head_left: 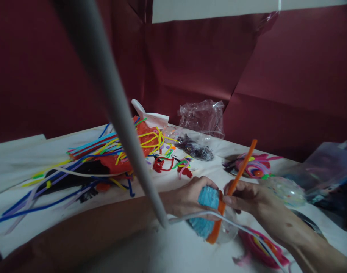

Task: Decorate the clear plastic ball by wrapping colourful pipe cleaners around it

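My left hand (187, 197) is wrapped round a rounded clear object partly covered in ribbed blue strips (209, 197). An orange strip (214, 231) runs around it beside the blue part, and its free end sticks up and to the right. With thumb and fingers, my right hand (244, 197) pinches this orange strip near the top of the object. The clear end of the object shows below my right hand. A white cable passes in front of both.
Many coloured pipe cleaners (88, 155) lie at the left. Behind are a crumpled clear bag (203, 117) and a dark bundle (194, 148). Pink coiled pieces (254, 165) and a clear dotted ball (284, 189) sit right. A grey pole (116, 94) crosses the view.
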`<state>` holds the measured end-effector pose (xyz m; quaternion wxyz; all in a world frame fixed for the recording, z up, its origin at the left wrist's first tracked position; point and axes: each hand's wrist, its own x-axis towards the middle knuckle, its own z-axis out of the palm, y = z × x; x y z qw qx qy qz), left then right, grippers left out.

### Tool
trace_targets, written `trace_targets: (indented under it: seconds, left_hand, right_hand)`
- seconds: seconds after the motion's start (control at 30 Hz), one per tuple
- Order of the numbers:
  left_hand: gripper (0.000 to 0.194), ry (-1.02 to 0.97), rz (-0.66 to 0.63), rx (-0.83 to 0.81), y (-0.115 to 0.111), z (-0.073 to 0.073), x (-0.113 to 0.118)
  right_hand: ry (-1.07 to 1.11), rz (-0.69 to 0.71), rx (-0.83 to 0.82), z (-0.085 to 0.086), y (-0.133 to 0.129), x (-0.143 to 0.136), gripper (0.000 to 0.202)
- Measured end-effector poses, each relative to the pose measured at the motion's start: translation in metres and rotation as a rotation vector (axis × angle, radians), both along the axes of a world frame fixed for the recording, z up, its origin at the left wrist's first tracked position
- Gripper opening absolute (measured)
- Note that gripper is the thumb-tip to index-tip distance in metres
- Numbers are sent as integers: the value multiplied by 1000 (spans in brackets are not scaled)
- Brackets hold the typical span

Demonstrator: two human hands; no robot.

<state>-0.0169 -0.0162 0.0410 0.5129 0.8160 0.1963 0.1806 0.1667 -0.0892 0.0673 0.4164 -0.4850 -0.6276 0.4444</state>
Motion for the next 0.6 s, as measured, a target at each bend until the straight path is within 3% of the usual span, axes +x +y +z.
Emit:
trace_targets:
  seconds: [0.47,0.6]
  left_hand:
    - [69,-29,-37,-57,1,-3,-1]
    - [55,-63,-11,-104,0,-1,0]
  right_hand:
    - [-63,-14,-31,7,2,-10,45]
    - [-80,-1,-63,5,3,-13,47]
